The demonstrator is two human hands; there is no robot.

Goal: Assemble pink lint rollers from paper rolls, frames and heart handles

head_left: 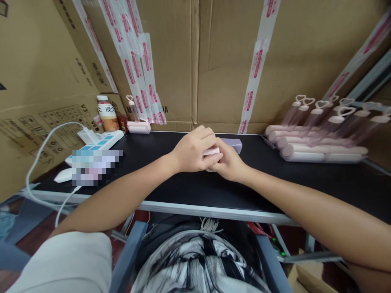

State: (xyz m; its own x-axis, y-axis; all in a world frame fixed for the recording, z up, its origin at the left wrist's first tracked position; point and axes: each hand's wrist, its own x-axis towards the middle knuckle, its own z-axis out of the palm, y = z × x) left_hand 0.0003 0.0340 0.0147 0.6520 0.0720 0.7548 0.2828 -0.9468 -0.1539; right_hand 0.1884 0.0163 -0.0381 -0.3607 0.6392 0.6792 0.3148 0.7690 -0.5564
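Observation:
Over the middle of the black tabletop, my left hand [193,149] and my right hand [229,162] are closed together around a small white-and-pink piece [211,151]. Most of that piece is covered by my fingers, so its full shape cannot be made out. Just behind my right hand shows a lavender block-shaped thing [232,145]. Part of it is hidden by the hand, and I cannot tell whether it is joined to the held piece or lies on the table.
Several pink cylinders [324,154] lie at the right, with clear tubes topped by heart-shaped loops [341,115] above them. A similar pink piece [139,127], a drink bottle [107,114] and a power strip [100,143] with cables are at the left. Cardboard [222,73] walls the back.

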